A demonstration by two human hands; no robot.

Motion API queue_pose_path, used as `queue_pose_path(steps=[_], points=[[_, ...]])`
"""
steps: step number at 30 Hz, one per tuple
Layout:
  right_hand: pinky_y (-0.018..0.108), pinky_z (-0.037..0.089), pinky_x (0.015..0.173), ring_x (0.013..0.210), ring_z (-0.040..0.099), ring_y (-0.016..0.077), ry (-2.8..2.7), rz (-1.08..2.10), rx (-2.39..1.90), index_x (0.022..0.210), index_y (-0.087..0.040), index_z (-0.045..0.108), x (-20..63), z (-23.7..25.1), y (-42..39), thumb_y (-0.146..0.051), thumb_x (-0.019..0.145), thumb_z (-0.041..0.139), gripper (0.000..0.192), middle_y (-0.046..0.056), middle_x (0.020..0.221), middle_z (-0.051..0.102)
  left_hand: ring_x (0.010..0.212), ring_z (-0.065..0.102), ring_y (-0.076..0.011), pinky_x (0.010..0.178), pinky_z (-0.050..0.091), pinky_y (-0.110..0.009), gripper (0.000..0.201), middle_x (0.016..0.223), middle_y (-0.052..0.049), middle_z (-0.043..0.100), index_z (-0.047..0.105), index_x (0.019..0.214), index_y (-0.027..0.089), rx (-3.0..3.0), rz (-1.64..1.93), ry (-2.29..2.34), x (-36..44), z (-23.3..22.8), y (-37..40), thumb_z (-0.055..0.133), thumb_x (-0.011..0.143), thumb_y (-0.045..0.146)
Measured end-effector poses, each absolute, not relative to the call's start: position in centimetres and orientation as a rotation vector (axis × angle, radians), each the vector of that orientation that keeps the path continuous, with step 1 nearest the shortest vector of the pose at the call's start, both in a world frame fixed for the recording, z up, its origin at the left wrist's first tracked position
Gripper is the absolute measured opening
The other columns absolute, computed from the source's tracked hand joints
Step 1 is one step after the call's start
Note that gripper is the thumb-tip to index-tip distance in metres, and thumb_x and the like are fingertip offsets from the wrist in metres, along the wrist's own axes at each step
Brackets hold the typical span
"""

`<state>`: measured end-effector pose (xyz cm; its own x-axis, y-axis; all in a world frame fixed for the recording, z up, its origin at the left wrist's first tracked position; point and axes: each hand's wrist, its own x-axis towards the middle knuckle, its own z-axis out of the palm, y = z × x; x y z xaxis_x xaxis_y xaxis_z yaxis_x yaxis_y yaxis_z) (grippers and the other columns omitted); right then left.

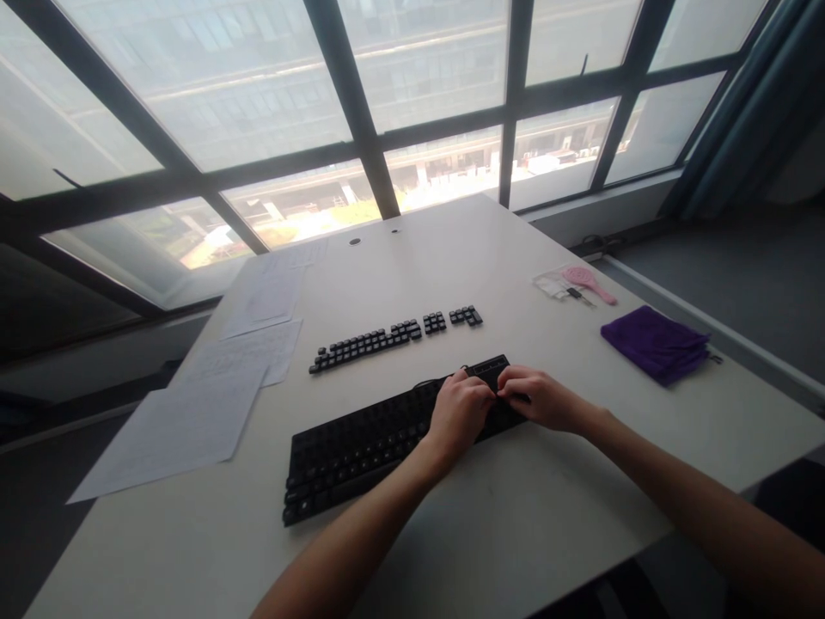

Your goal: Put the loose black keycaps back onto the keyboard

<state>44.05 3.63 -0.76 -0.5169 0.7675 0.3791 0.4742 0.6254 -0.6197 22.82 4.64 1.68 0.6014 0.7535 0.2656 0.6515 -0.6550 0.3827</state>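
A black keyboard [351, 451] lies on the white table in front of me. Its lower rows at the left have keycaps, while the upper part looks flat and dark. My left hand [461, 406] rests over the right part of the keyboard, its fingers curled closed. My right hand [540, 397] comes in from the right with thumb and fingers pinched at the keyboard's right end. The fingertips of both hands nearly meet there; whatever they grip is too small or hidden. Behind the keyboard, loose black keycaps [369, 344] stand in rows, split into several groups.
Papers [186, 417] cover the table's left side. At the right lie a purple cloth pouch [657, 344], a pink hairbrush [583, 279] and a clear plastic bag [551, 285]. A cable [425, 383] runs behind the keyboard. Large windows [438, 56] border the table's far end.
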Motion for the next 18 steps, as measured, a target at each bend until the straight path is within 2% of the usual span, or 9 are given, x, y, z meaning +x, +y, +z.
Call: queue_pose_path(steps=[2, 5, 7, 12, 18], points=[[0.032, 0.053, 0.081, 0.088, 0.064, 0.0198, -2.225, 0.577, -0.988, 0.085, -0.021, 0.070, 44.0, -0.5, 3.4, -0.008, 0.090, 0.058, 0.017, 0.007, 0.099, 0.067, 0.087, 0.058, -0.0213, 0.082, 0.049, -0.036, 0.017, 0.094, -0.002, 0.076, 0.079, 0.083, 0.024, 2.632, 0.613, 1.150, 22.6, 1.2, 4.2, 0.066, 0.095, 0.025], [0.034, 0.054, 0.083, 0.091, 0.064, 0.0208, -2.236, 0.566, -1.005, 0.086, -0.021, 0.070, 43.9, -0.2, 3.0, -0.012, 0.092, 0.059, 0.015, 0.007, 0.101, 0.067, 0.093, 0.055, -0.0230, 0.084, 0.048, -0.038, 0.017, 0.103, -0.004, 0.074, 0.078, 0.093, 0.024, 2.709, 0.587, 1.144, 22.3, 1.0, 3.4, 0.062, 0.098, 0.030], [0.035, 0.054, 0.083, 0.092, 0.063, 0.0212, -2.239, 0.558, -1.009, 0.087, -0.022, 0.070, 43.8, -0.3, 2.9, -0.013, 0.093, 0.059, 0.015, 0.008, 0.101, 0.066, 0.096, 0.054, -0.0237, 0.084, 0.048, -0.039, 0.019, 0.108, -0.005, 0.072, 0.077, 0.100, 0.024, 2.736, 0.559, 1.148, 22.1, 1.1, 2.9, 0.059, 0.099, 0.030], [0.037, 0.053, 0.082, 0.092, 0.062, 0.0223, -2.236, 0.517, -1.021, 0.082, -0.022, 0.069, 43.7, -0.7, 2.8, -0.014, 0.093, 0.060, 0.016, 0.008, 0.098, 0.066, 0.098, 0.053, -0.0251, 0.083, 0.048, -0.040, 0.021, 0.108, -0.007, 0.071, 0.075, 0.096, 0.021, 2.765, 0.502, 1.147, 22.1, 1.1, 2.3, 0.056, 0.100, 0.029], [0.035, 0.053, 0.083, 0.090, 0.065, 0.0209, -2.076, 0.550, -1.049, 0.081, -0.022, 0.070, 43.7, -0.1, 3.3, -0.018, 0.094, 0.060, 0.017, 0.006, 0.096, 0.070, 0.099, 0.056, -0.0227, 0.090, 0.050, -0.038, 0.020, 0.111, -0.005, 0.072, 0.076, 0.106, 0.023, 2.604, 0.660, 1.127, 21.5, 1.1, 2.8, 0.057, 0.100, 0.028]])
